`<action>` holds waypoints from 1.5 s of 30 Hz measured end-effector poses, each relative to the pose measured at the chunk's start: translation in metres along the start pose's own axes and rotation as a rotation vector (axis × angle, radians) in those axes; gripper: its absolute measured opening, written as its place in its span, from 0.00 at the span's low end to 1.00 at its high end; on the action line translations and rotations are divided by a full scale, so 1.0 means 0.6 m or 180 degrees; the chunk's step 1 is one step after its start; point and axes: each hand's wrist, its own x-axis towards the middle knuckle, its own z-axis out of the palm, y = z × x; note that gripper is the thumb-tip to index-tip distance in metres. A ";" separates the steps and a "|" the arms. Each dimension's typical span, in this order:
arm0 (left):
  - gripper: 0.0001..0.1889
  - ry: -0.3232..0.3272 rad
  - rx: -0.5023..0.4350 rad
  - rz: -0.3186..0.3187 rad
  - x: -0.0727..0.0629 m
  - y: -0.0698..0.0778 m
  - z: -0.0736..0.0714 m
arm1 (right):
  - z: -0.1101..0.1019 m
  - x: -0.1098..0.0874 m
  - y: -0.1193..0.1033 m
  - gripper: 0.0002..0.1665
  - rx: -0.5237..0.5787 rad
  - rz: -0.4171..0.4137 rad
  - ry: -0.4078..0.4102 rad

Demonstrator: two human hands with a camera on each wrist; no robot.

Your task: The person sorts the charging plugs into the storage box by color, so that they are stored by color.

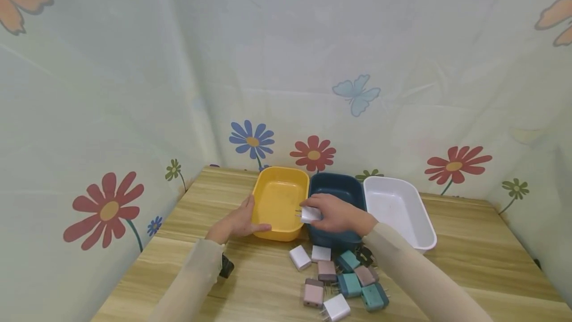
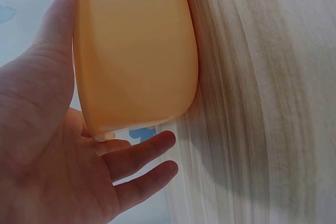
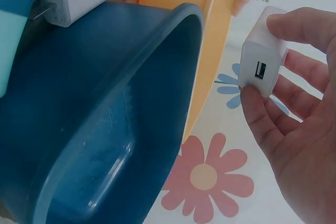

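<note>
While the left hand point(image 1: 240, 220) grips the yellow bin point(image 1: 280, 198) (seemingly to steady it), the right hand point(image 1: 338, 214) pinches a white charger point(image 1: 310, 214), leaving its prongs point(image 1: 298, 215) free.

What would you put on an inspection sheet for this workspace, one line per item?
Surface: wood-grain table
Job's things: white charger, held up; yellow bin, blue bin, white bin, side by side; loose chargers in white, pink and teal
Clutter: nothing seen
Hands: left hand rests against the yellow bin; right hand holds the white charger
Cables: nothing seen
Surroundings: pale backdrop with printed flowers and butterflies
</note>
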 end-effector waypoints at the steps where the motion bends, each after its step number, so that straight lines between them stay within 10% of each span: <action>1: 0.65 -0.0007 -0.0001 -0.0007 -0.001 0.001 0.000 | 0.000 0.002 -0.001 0.28 -0.0003 0.0004 -0.0008; 45: 0.62 -0.0060 0.0063 -0.0116 0.000 0.011 -0.002 | 0.035 0.071 0.028 0.25 0.0263 0.0371 -0.0073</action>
